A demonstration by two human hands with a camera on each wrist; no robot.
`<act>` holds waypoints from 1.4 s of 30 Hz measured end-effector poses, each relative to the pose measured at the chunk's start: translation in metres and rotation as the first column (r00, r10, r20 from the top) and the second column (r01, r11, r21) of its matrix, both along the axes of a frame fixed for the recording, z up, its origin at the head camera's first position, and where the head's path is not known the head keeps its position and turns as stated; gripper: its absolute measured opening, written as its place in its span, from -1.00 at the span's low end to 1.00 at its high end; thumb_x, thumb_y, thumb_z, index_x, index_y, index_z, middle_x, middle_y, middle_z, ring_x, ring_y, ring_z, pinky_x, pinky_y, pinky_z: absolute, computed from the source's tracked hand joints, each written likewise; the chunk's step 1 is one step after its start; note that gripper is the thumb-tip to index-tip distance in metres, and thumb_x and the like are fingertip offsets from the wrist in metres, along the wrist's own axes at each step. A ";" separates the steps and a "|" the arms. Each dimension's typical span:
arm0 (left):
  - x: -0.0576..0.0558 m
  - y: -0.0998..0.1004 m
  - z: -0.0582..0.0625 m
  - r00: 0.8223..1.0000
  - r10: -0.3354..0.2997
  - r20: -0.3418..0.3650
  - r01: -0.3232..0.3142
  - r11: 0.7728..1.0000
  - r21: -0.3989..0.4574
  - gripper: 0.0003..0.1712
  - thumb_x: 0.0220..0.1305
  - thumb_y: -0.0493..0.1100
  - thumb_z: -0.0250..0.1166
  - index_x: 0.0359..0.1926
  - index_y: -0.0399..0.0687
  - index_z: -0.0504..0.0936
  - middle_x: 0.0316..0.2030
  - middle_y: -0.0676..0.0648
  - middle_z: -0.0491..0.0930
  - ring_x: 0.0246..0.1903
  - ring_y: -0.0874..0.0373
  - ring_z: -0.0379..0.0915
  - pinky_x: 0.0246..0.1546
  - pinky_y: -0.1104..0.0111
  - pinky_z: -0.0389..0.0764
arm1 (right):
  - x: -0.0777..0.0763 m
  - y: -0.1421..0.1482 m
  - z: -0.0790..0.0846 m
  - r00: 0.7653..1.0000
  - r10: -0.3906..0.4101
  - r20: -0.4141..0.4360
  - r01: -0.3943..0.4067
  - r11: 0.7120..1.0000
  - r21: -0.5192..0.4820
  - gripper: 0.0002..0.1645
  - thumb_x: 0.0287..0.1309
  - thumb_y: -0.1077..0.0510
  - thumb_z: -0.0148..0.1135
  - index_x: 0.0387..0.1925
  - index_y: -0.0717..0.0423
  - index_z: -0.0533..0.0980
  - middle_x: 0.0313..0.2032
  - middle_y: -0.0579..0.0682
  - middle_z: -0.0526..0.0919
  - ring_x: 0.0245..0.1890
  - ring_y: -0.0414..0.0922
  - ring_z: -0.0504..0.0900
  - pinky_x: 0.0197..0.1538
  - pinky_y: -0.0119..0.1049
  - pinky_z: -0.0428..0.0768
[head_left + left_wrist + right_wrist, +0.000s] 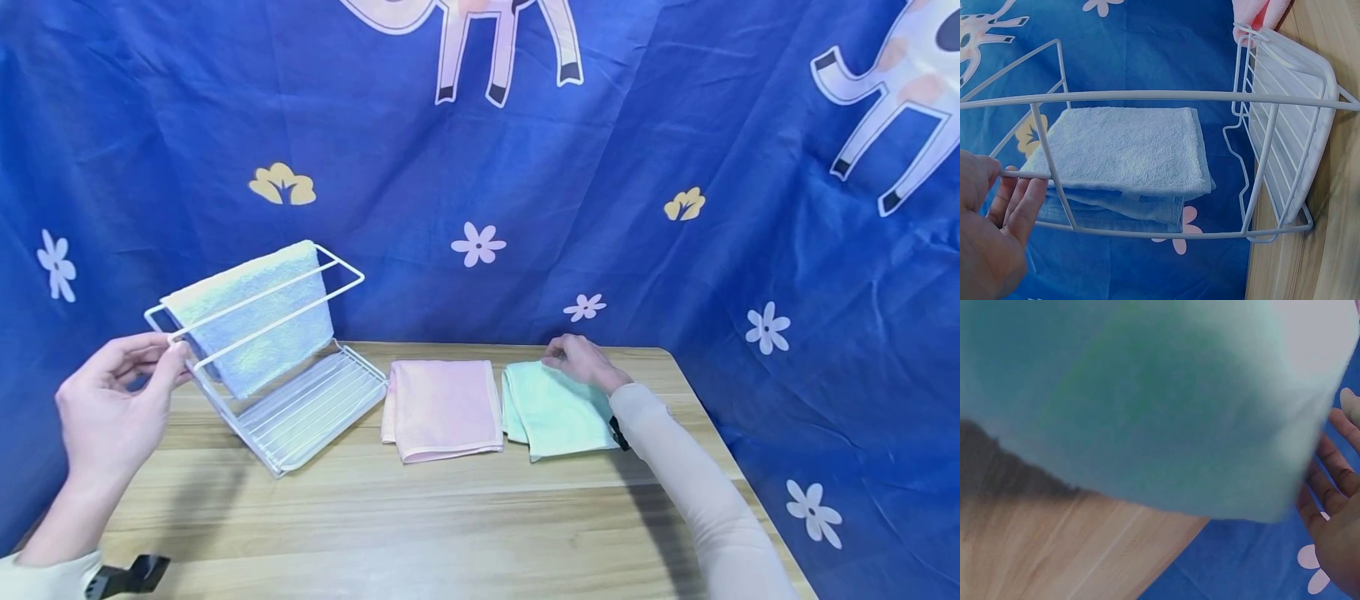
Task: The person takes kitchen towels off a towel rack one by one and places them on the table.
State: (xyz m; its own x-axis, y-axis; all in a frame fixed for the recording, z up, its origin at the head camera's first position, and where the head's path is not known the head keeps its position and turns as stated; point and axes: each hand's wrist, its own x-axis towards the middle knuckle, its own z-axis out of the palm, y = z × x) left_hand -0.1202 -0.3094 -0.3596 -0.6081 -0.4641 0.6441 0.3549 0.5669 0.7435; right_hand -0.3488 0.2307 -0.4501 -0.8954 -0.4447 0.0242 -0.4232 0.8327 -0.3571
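Left hand (112, 408) pinched the side rail of the white wire rack (311, 415); blue towel (262, 312) hung in it, right of those fingers. Pink towel (446, 408) lay farther right. Folded mint-green towel (558, 412) sat on the near side of the right fingers, at its far edge; right hand (583, 362) much the closer one, fingers loose, not clenched. Near-square fold, no clear long axis. Contact: couldn't tell, towel blurred and filling most of the right wrist view, hand cut off there.
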 end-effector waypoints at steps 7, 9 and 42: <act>0.000 0.000 0.000 1.000 -0.012 -0.006 0.012 1.000 0.011 -0.79 0.33 -0.42 0.38 -0.12 -0.07 0.76 -0.36 0.62 0.64 -0.45 0.71 0.60 -0.38 0.83 0.65 | 0.007 -0.010 0.016 1.000 0.025 -0.013 -0.026 0.998 -0.063 -0.75 0.47 -0.05 0.30 -0.01 -0.06 0.74 -0.03 -0.03 0.79 0.00 -0.04 0.75 0.12 -0.04 0.78; 0.000 0.000 0.000 1.000 -0.010 -0.003 0.010 1.000 0.012 -0.80 0.33 -0.41 0.38 -0.12 -0.06 0.76 -0.36 0.61 0.64 -0.44 0.71 0.60 -0.37 0.83 0.65 | 0.010 -0.014 0.020 0.999 0.033 -0.013 -0.034 0.996 -0.077 -0.72 0.47 -0.08 0.30 0.02 -0.05 0.73 -0.02 -0.04 0.78 0.00 -0.04 0.74 0.11 -0.04 0.77; 0.002 0.000 -0.004 1.000 0.024 0.015 -0.024 1.000 -0.007 -0.77 0.34 -0.38 0.39 -0.10 0.05 0.75 -0.33 0.63 0.62 -0.43 0.74 0.57 -0.41 0.87 0.60 | 0.051 -0.089 0.084 0.943 0.251 -0.220 -0.297 0.930 -0.214 -0.70 0.45 -0.08 0.33 0.05 -0.05 0.72 0.00 -0.06 0.75 0.08 -0.06 0.70 0.21 -0.11 0.74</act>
